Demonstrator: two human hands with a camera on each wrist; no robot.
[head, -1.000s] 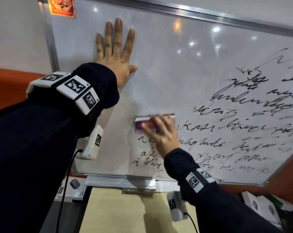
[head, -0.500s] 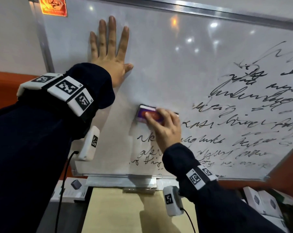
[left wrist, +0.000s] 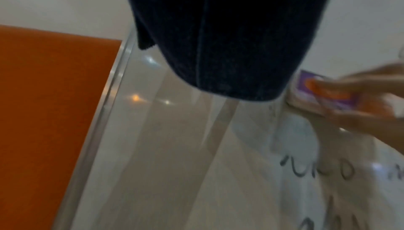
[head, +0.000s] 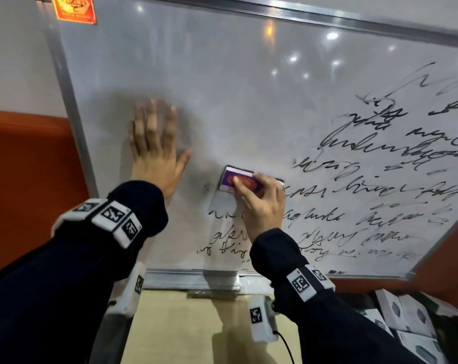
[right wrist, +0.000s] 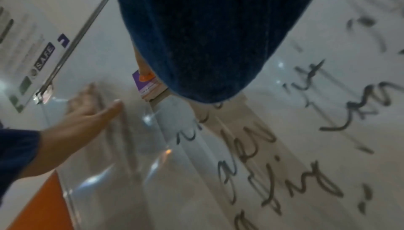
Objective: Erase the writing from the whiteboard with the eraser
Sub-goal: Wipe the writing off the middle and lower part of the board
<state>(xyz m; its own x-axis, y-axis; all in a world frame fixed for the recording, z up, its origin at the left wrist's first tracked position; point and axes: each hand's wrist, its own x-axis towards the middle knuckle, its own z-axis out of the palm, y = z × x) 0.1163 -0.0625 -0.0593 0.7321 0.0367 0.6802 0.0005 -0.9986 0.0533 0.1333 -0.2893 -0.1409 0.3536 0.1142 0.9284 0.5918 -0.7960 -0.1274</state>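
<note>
While the right hand [head: 262, 206] works the purple eraser [head: 238, 181] across the whiteboard [head: 222, 88], the left hand [head: 157, 151] sits flat on the bare left part of the board, fingers straight and spread, holding nothing. Prob there to brace the board so it doesn't wobble or tip under the scrubbing, tho the hand is blurry so contact is a guess. The right-hand fingers are curled over the top of the eraser w/ the thumb underneath, pinching it and pressing the felt side against the surface. That grip makes sense bc it needs pressure plus sideways control. The eraser sits at the left end of the writing [head: 380, 179], just above the lower lines, so the upper-left is clean and most of the scrawl to the right and below is still to do, imo not even halfway. The tray [head: 193, 279] runs along the bottom edge.
</note>
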